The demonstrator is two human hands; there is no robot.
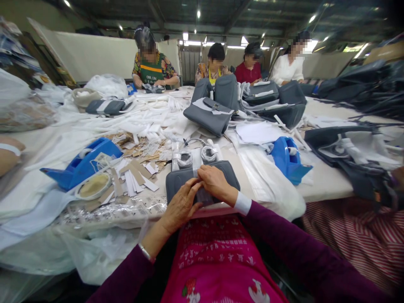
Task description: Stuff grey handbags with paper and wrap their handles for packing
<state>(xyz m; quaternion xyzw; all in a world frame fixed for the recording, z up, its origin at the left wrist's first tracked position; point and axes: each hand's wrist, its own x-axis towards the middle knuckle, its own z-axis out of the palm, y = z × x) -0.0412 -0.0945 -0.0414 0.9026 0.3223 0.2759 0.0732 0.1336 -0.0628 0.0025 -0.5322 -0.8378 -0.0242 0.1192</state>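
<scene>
The left hand (179, 206) and right hand (216, 182) sit together on a grey handbag (221, 173) lying flat at lower centre, each grip curled closed over its middle; exactly what the fingers pinch is hidden. White-wrapped handles (184, 159) lie just beyond it. Cardboard scraps (132, 172) cover the counter (325, 185) to the left, beside a blue tape dispenser (85, 165); another dispenser (288, 160) stands right. More grey handbags (208, 115) sit upper centre, with co-workers (153, 69) along the far edge.
</scene>
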